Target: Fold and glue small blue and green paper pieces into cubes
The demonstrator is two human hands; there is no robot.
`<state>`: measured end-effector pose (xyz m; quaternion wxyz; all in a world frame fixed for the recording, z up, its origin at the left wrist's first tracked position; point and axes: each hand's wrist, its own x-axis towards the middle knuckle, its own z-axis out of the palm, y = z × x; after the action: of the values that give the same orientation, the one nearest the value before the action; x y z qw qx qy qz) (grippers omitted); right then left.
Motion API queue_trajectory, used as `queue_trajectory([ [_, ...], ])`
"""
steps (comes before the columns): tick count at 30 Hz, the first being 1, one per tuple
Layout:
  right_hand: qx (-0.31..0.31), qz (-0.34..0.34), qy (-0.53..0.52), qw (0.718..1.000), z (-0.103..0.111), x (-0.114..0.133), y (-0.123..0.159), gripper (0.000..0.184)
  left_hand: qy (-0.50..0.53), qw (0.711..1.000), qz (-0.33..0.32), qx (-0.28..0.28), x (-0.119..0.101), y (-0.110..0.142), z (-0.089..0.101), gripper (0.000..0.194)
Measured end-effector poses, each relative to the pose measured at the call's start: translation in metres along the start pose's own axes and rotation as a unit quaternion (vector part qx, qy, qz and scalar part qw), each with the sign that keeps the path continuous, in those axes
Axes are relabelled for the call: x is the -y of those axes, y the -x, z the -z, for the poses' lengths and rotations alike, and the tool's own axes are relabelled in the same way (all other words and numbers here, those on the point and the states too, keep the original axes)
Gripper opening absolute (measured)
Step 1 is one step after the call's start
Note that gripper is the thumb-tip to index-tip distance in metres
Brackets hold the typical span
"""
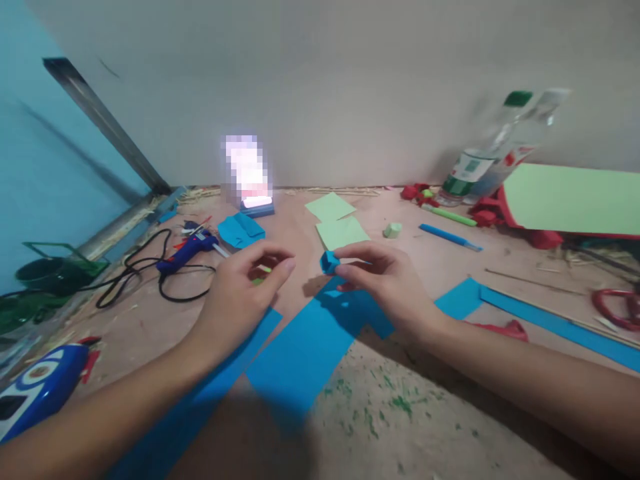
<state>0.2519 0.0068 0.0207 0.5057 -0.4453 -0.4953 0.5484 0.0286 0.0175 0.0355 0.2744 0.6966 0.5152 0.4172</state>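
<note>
A small folded blue paper piece [328,262], hollow-looking, is pinched between the thumb and forefinger of my right hand [380,270]. My left hand [243,283] hovers to its left, fingers curled, a slight gap between thumb and forefinger tips. A light green bit [261,272] shows through that gap; whether the hand touches it I cannot tell. Beneath both hands lie blue paper strips [300,360]. Beyond them are two light green paper squares [343,233], partly overlapping, and a small rolled green paper piece [393,230].
At left lie a blue glue gun [187,253] with a looping black cord and a blue-and-white device [43,387]. A lit phone [247,170] leans at the back. Two bottles [470,177], a blue pen [450,237] and green sheets [575,197] are at right.
</note>
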Motion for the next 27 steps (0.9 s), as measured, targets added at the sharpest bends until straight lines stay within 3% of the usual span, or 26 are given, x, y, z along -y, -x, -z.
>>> queue_trajectory([
  [2, -0.064, 0.003, 0.015, 0.998, 0.017, 0.007, 0.005, 0.026, -0.029, 0.996, -0.027, 0.080, -0.010, -0.026, -0.016, 0.015],
  [3, -0.098, 0.000, 0.018, 0.995, 0.027, 0.010, 0.009, 0.026, -0.056, 0.988, -0.059, 0.133, -0.016, -0.040, -0.028, 0.016],
  [5, -0.160, -0.004, 0.021, 0.987, 0.046, 0.013, 0.018, 0.027, -0.095, 0.969, -0.129, 0.188, -0.026, -0.067, -0.059, 0.024],
  [10, -0.262, -0.016, 0.014, 0.965, 0.082, 0.010, 0.039, 0.033, -0.078, 0.949, -0.182, 0.245, -0.037, -0.115, -0.143, 0.040],
  [12, -0.270, -0.019, 0.005, 0.963, 0.088, 0.009, 0.045, 0.032, -0.054, 0.950, -0.170, 0.255, -0.036, -0.122, -0.164, 0.036],
  [14, -0.274, -0.016, 0.000, 0.962, 0.089, 0.010, 0.049, 0.030, -0.019, 0.958, -0.143, 0.247, -0.035, -0.122, -0.172, 0.028],
  [17, -0.265, -0.010, -0.012, 0.964, 0.084, 0.016, 0.053, 0.033, 0.056, 0.971, -0.079, 0.217, -0.038, -0.106, -0.156, 0.023],
  [20, -0.218, -0.024, -0.021, 0.975, 0.072, 0.026, 0.056, 0.040, 0.150, 0.967, -0.003, 0.208, -0.042, -0.071, -0.113, 0.036],
  [23, -0.149, -0.026, -0.004, 0.988, 0.051, 0.037, 0.058, 0.034, 0.212, 0.955, 0.067, 0.195, -0.042, -0.022, -0.067, 0.048],
  [24, -0.125, -0.016, 0.012, 0.992, 0.043, 0.040, 0.059, 0.035, 0.238, 0.948, 0.098, 0.185, -0.040, -0.005, -0.054, 0.048],
  [27, -0.046, 0.033, 0.074, 0.996, 0.018, 0.041, 0.061, 0.035, 0.401, 0.878, 0.231, 0.124, -0.031, 0.030, -0.032, 0.045],
])
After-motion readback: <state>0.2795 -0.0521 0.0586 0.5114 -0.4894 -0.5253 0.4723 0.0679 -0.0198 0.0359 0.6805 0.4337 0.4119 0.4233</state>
